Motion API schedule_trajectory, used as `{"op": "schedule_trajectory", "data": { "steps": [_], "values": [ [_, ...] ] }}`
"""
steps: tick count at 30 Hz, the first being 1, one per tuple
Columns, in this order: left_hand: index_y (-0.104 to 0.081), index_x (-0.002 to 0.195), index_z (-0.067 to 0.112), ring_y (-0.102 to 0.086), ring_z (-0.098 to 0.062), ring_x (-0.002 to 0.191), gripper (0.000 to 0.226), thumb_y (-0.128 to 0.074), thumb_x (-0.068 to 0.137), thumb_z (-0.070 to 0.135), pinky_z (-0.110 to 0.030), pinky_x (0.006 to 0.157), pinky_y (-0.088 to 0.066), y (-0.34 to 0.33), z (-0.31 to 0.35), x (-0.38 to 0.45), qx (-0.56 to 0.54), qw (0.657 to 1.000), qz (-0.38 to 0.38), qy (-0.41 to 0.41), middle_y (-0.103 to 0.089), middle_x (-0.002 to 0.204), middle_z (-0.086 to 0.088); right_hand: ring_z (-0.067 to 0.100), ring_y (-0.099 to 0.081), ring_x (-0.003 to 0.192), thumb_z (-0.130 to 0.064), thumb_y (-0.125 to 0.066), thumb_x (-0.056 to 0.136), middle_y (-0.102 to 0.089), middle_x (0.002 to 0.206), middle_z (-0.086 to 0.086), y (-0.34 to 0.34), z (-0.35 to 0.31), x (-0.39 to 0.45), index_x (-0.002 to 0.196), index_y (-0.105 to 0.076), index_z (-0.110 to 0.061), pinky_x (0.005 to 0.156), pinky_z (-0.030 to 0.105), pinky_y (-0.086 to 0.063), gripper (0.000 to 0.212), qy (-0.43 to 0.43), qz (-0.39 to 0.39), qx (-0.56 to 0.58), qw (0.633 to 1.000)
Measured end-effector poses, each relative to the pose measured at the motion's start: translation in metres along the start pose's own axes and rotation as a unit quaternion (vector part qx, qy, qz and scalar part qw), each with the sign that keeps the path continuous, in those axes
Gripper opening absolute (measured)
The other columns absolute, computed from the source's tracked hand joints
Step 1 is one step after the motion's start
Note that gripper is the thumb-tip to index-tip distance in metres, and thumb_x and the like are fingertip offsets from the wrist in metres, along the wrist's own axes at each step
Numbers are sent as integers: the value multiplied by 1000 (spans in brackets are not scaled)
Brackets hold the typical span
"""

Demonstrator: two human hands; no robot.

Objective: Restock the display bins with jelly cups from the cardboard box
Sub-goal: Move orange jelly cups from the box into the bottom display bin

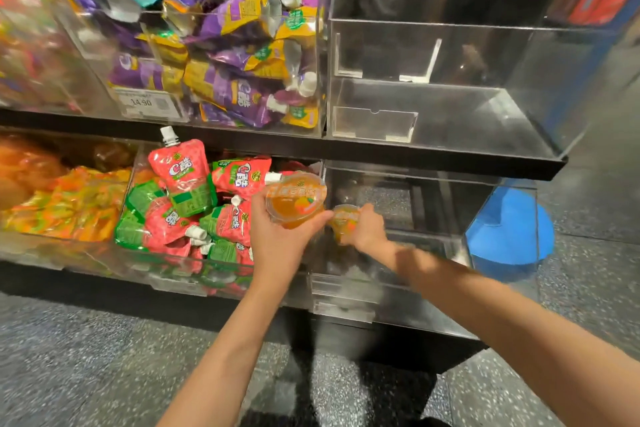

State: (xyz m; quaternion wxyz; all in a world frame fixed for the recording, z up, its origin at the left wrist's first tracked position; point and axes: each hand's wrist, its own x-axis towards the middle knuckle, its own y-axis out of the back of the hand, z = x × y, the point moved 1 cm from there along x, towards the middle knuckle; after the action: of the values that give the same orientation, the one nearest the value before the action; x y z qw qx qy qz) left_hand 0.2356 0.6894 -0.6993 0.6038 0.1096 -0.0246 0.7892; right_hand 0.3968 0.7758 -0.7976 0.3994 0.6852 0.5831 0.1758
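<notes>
The left hand (277, 239) holds an orange jelly cup (296, 199), fingers curled round its side. The cup is up in the air, in front of the red pouches (194, 198). Just to its right, the right hand (365, 227) holds a smaller-looking second cup (344, 218) at the left edge of the low clear bin (415, 298). Up above sit a bin of purple pouches (235, 55) and another clear top bin (450, 87).
</notes>
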Motion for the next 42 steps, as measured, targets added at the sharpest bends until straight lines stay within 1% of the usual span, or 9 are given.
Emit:
{"op": "schedule_trajectory", "data": {
  "steps": [10, 13, 16, 19, 23, 26, 28, 33, 42],
  "values": [
    [-47, 111, 18, -52, 18, 83, 72, -91, 55, 21, -1, 73, -39, -17, 21, 3, 18, 999, 25, -28, -52, 98, 18, 34, -52, 121, -24, -90, 59, -49, 132, 16, 12, -5, -8, 134, -28, -2, 92, 40, -46, 100, -9, -63, -134, 989],
    [-47, 111, 23, -55, 5, 92, 76, -92, 51, 28, -9, 80, -42, -22, 25, -6, 49, 998, -17, -26, -54, 103, 15, 32, -58, 113, -25, -79, 76, -52, 129, 17, 53, -13, -27, 127, -45, -3, 87, 39, -49, 65, 21, -59, -183, 981],
    [-46, 110, 24, -54, 11, 87, 75, -93, 51, 25, -5, 77, -40, -26, 24, -15, 71, 996, -50, -9, -55, 96, 19, 22, -65, 82, -31, -54, 95, -65, 107, 17, 91, -14, -67, 104, -56, -14, 66, 36, -53, 19, 73, -65, 129, 987],
    [-44, 106, 26, -52, 12, 80, 70, -92, 55, 25, -1, 67, -38, -34, 29, -22, 76, 995, -68, -16, -53, 88, 21, 17, -65, 76, -39, -50, 95, -66, 101, 15, 115, -21, -118, 111, -54, -15, 52, 31, -54, 29, 96, -170, 318, 928],
    [-48, 94, 35, -59, -3, 85, 61, -89, 52, 18, -17, 73, -45, -55, 28, -35, 110, 981, -155, -24, -60, 89, 16, 5, -65, 89, -28, -79, 75, -66, 95, -9, 115, -22, -141, 100, -56, -30, 69, 26, -56, 35, 175, -78, 285, 939],
    [-49, 122, 26, -60, -12, 107, 87, -90, 48, 8, -23, 89, -50, -63, 20, -36, 110, 964, -242, -16, -62, 115, 5, 16, -68, 87, -33, -88, 62, -63, 102, 5, 125, -12, -131, 104, -58, -16, 65, 31, -59, 55, 102, -70, 262, 957],
    [-40, 137, 12, -54, -9, 113, 89, -83, 62, -2, -9, 87, -43, -60, 17, -31, 127, 957, -259, 1, -54, 120, 4, 22, -66, 74, -17, -83, 71, -63, 87, 9, 133, -1, -120, 88, -57, -12, 60, 33, -58, 32, 44, -110, 260, 958],
    [-49, 128, 6, -59, -14, 94, 49, -61, 82, -3, -17, 84, -45, -44, 13, -17, 150, 979, -140, 13, -57, 96, 3, 23, -68, 90, -17, -88, 58, -62, 100, 9, 112, 36, -71, 94, -53, -12, 74, 47, -59, 51, -52, -77, 136, 986],
    [-53, 115, 23, -63, -12, 73, 34, -60, 85, 10, -43, 78, -56, -34, 5, -6, 134, 987, -88, 21, -62, 75, 3, 19, -66, 90, -51, -91, 33, -68, 96, 5, 56, 57, 0, 104, -62, -6, 73, 31, -56, 89, -71, -78, 68, 992]
  ]
}}
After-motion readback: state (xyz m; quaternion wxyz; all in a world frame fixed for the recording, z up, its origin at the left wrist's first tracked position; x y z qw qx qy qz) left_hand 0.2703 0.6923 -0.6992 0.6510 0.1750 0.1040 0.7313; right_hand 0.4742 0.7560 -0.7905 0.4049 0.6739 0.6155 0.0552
